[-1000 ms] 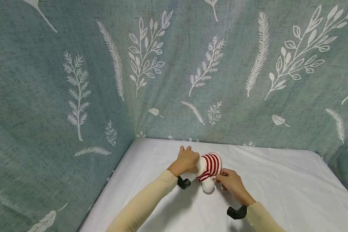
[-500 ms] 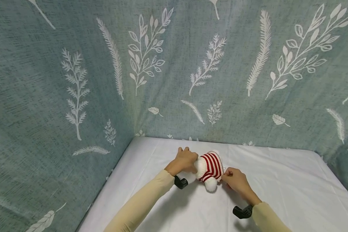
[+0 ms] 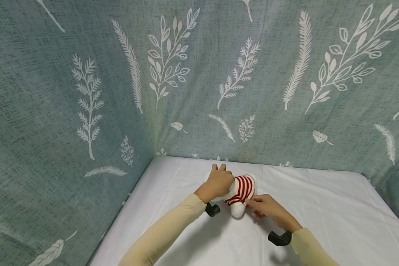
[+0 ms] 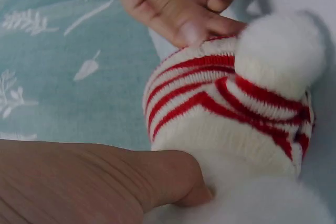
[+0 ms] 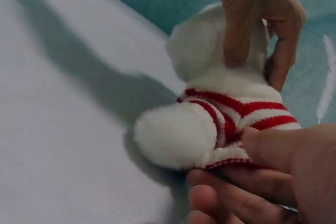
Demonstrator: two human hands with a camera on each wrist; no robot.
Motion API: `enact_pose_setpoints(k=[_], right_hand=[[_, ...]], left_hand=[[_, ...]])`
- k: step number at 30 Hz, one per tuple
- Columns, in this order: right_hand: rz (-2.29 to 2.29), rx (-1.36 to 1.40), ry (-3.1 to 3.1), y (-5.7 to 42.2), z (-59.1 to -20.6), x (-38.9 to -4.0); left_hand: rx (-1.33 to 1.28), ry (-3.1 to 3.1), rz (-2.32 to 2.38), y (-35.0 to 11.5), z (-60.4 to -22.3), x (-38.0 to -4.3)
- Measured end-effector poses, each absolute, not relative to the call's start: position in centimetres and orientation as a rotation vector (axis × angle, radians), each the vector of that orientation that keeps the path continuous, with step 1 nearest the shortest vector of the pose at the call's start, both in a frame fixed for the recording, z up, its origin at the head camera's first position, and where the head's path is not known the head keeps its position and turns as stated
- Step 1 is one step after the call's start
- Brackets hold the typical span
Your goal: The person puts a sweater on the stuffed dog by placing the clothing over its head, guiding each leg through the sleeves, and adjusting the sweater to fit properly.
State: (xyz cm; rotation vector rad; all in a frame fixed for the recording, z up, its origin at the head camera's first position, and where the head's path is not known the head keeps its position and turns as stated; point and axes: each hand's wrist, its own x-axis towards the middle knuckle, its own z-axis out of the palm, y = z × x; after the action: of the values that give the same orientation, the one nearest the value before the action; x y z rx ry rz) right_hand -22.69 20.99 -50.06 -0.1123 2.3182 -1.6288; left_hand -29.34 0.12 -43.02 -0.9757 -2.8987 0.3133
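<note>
A white plush toy (image 3: pixel 237 211) lies on the white sheet, dressed in a knitted sweater (image 3: pixel 244 186) with red and white stripes. My left hand (image 3: pixel 217 183) grips it at the head and neck, and its thumb sinks into the fur in the left wrist view. At the sweater's lower hem is my right hand (image 3: pixel 267 207). In the right wrist view the right thumb lies on the knit while the fingers are under the hem, pinching it. One round fluffy arm (image 5: pixel 176 135) pokes out of a sleeve. The head is mostly covered by my left hand in the head view.
A white sheet (image 3: pixel 319 214) covers the surface under the toy. Grey-green curtains (image 3: pixel 269 74) with white leaf prints hang behind it and along the left side. Black wrist devices (image 3: pixel 280 238) sit below both hands.
My right hand first drew the hem to the right, then came back left, its thumb now farther onto the sweater. My left hand shifted slightly right with the toy.
</note>
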Motion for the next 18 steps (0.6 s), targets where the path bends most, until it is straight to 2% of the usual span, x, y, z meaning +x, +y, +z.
enact_pose_setpoints(k=[5, 11, 18], right_hand=[[-1.77, 0.079, 2.224, 21.0, -50.1, -22.7], [-1.869, 0.068, 1.984, 20.6, -50.0, -22.6], [-2.028, 0.102, 1.726, 20.0, -50.2, -22.8]], left_hand=[[-0.9, -2.987, 0.388, 0.7, -42.5, -29.1], [-0.779, -3.107, 0.404, 0.7, -42.0, -28.9], [-0.803, -3.091, 0.468, 1.0, -41.4, -28.6]])
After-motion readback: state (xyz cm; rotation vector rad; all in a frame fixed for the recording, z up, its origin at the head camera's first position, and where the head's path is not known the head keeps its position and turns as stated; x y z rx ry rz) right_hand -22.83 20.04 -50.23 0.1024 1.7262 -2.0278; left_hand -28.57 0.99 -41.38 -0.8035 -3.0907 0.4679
